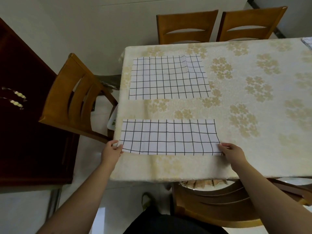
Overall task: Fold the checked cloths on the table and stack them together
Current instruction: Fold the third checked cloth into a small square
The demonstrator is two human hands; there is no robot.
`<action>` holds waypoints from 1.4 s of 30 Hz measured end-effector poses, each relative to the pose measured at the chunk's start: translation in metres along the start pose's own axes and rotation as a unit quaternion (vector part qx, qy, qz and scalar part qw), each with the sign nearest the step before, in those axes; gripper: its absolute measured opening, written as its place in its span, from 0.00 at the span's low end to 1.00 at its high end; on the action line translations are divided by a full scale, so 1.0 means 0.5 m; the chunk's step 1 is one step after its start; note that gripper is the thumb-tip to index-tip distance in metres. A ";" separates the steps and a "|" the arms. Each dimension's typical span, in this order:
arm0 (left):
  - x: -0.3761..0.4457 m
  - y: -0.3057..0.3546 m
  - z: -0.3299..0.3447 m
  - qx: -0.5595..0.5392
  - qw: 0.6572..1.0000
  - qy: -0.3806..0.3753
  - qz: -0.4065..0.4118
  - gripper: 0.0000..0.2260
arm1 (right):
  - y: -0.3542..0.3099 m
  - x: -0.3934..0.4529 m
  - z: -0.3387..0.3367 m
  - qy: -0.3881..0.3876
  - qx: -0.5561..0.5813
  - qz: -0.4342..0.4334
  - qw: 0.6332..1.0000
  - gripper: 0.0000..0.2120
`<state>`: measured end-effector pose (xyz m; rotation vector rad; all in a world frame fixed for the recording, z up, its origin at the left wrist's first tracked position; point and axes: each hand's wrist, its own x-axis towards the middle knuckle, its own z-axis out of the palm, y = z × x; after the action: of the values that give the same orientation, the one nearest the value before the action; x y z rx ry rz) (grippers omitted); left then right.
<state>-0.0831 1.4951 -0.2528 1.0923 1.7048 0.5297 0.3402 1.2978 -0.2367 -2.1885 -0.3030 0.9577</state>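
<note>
Two white cloths with black checks lie on the table (253, 157). The far cloth (168, 78) is spread flat near the table's left end, with a small crease at its upper right. The near cloth (168, 138) is a long narrow strip, folded in half lengthwise. My left hand (112, 152) pinches its near left corner. My right hand (233, 153) pinches its near right corner. The strip's near edge is slightly lifted and curved between my hands.
A cream flowered tablecloth covers the table. Wooden chairs stand at the left end (74, 98), at the far side (187, 27) (251, 24) and at the near edge (219, 205). A dark cabinet (25, 115) stands left. Another folded cloth (308, 43) shows at the far right.
</note>
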 end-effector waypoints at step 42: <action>-0.023 -0.041 0.002 0.051 0.998 0.046 0.007 0.12 | 0.045 -0.164 0.289 -0.149 -0.548 -0.403 0.718 0.31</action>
<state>-0.0897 1.4748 -0.2629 1.1696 1.8223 0.5125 0.1785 1.3188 -0.2752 -2.3207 -2.2560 0.6062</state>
